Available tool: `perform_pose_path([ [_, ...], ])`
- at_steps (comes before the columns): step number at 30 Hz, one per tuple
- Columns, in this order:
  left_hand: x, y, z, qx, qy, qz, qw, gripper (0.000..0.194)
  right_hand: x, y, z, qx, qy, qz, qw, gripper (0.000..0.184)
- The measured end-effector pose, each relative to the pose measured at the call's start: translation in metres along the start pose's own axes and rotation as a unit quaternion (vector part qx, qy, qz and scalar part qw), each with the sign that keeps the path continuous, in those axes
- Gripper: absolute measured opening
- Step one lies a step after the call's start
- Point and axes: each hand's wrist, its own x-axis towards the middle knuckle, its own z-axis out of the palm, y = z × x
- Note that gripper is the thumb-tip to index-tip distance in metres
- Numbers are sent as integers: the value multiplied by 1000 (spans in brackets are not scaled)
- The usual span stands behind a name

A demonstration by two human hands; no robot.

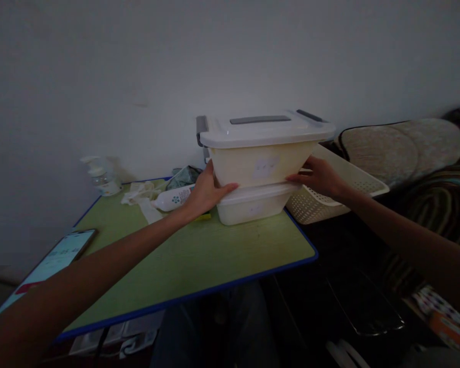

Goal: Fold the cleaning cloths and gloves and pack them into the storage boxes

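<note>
A lidded cream storage box (pixel 237 163) with grey side clips and a grey lid handle sits on top of a smaller-looking white lidded box (pixel 249 210) at the table's far right. My left hand (pixel 207 191) grips the upper box at its lower left, the thumb along the seam between the two boxes. On the opposite side, my right hand (pixel 318 176) holds the upper box's lower right corner, fingers curled beneath it. Whether a gap lies between the boxes I cannot tell.
On the green, blue-edged table (pixel 168 271) lie a white bottle (pixel 172 198), pale cloth strips (pixel 140 194) and a lit phone (pixel 57 260). A pump bottle (pixel 101 179) stands by the wall. To the right is a perforated basket (pixel 352 179) near a rolled cushion (pixel 402 148).
</note>
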Motion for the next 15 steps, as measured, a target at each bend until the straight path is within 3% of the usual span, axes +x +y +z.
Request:
perform_pose_path([
  [10,-10,-4,1,-29,-4,-2,1000,62,-1,5,0,2,-24,-19,1000,40],
  [15,-18,-20,8,-30,-2,19,999,77,-10,17,11,-15,13,-32,999,41],
])
